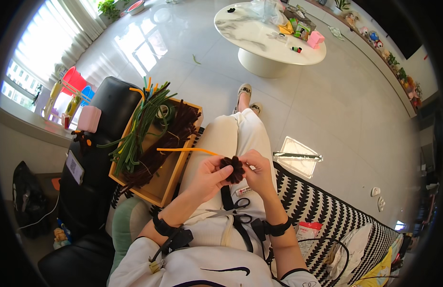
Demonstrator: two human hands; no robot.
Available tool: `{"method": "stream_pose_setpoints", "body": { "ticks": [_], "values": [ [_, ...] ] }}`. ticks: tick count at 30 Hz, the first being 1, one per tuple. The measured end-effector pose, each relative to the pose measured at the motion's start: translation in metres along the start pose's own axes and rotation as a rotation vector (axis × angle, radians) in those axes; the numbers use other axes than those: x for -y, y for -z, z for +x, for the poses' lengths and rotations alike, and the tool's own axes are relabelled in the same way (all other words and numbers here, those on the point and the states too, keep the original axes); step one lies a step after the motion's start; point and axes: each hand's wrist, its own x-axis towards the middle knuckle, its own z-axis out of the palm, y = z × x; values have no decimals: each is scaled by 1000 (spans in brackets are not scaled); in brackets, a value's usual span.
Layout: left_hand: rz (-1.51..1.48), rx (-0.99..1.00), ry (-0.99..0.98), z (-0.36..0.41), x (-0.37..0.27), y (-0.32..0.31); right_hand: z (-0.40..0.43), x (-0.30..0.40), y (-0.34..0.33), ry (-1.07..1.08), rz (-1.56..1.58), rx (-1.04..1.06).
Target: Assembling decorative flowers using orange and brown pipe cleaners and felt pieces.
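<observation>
A dark brown flower [235,171], apparently of bent chenille stems, is held above my lap. My left hand [208,176] grips it from the left, thumb across its petals. At its right edge, the fingertips of my right hand [259,171] pinch the flower. An orange chenille stem [185,149] runs leftward from behind my left fingers; how it meets the flower is hidden. On my lap lie scissors [221,212] with spread blades and black handles, and a small white tube [243,191] bearing writing.
To my left, a wooden tray [175,175] holds green chenille stems [135,136], a brown bundle [153,158] and a tape roll [165,113]. A phone [75,167] and pink case [89,119] rest on the black sofa arm. A round marble-topped table [243,32] stands ahead.
</observation>
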Motion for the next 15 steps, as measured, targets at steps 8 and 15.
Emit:
{"method": "stream_pose_setpoints", "body": {
  "ticks": [8,15],
  "values": [
    [-18,17,-53,-5,-15,-2,9,-1,9,209,-177,18],
    [-107,-4,-181,-12,-25,6,0,-35,22,64,-376,36]
  ]
}}
